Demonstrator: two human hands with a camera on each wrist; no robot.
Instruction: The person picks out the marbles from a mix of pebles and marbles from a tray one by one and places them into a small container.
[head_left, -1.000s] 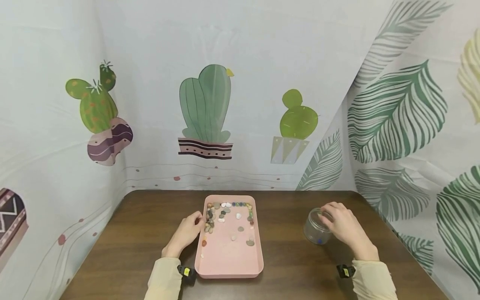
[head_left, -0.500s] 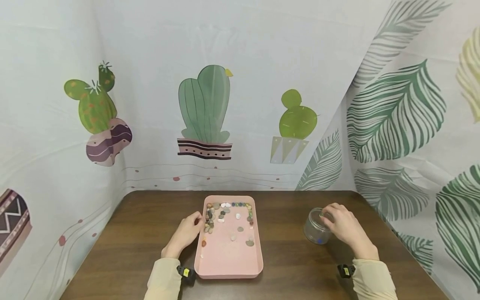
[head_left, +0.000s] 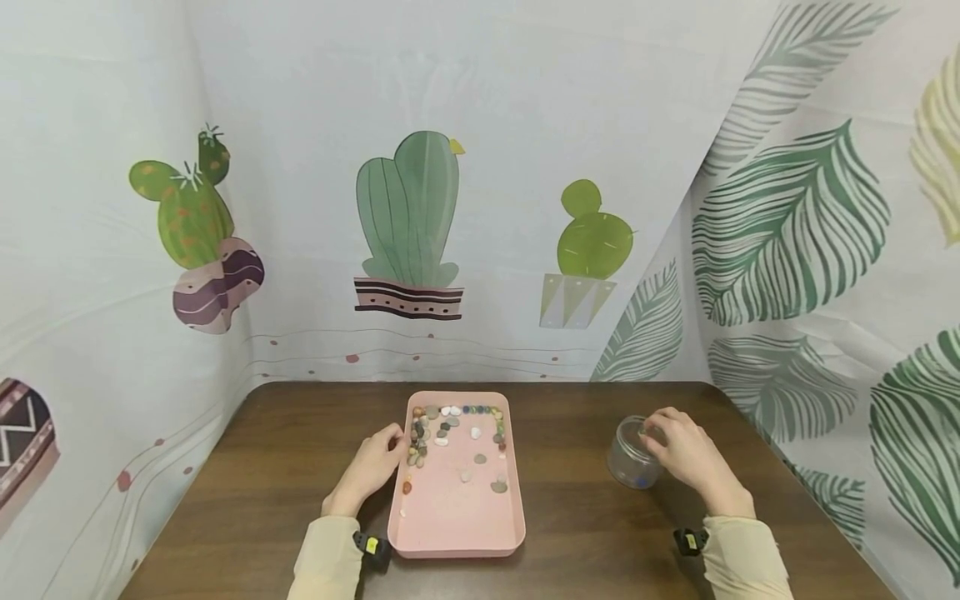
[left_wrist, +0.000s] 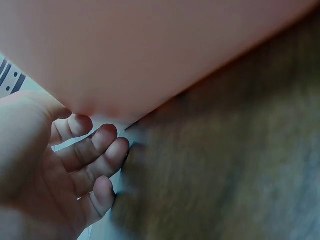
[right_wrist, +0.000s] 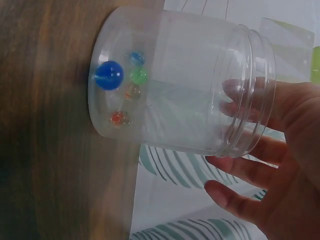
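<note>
The dark wooden table [head_left: 300,467] carried a pink tray [head_left: 457,533] at its middle and, well apart at the tray's 3 o'clock, a clear plastic jar [head_left: 628,462] with no lid on it. Small pebbles [head_left: 420,437] lay in the tray, bunched from its 9 to its 12 o'clock edge, with a few loose ones nearer the centre. At the bottom of the jar sat a handful of coloured beads [right_wrist: 109,75], a blue one the biggest.

Judged from this, the step in hand was a bracing one. Each hand was steadying its own container, and no pebble or bead was pinched in either. Any next move would call for one hand to let go first. It would also call for a fine fingertip pinch, since the pieces are small and smooth, and for the jar to stay put while something passed its mouth.

The left hand [head_left: 371,467] rested against the tray's 9 o'clock wall with its thumb at the rim. In the left wrist view its fingers [left_wrist: 95,155] were loosely curled beside the tray wall [left_wrist: 150,45], relaxed rather than clamped.

The right hand [head_left: 690,454] grasped the jar from the 3 o'clock side. In the right wrist view its fingertips [right_wrist: 235,95] showed through the clear wall at the threaded neck [right_wrist: 250,85], hooked over the rim. The jar's base sat on the table, and whether it leaned slightly could not be told. Both forearms, in pale sleeves, lay low over the table's 6 o'clock edge.
</note>
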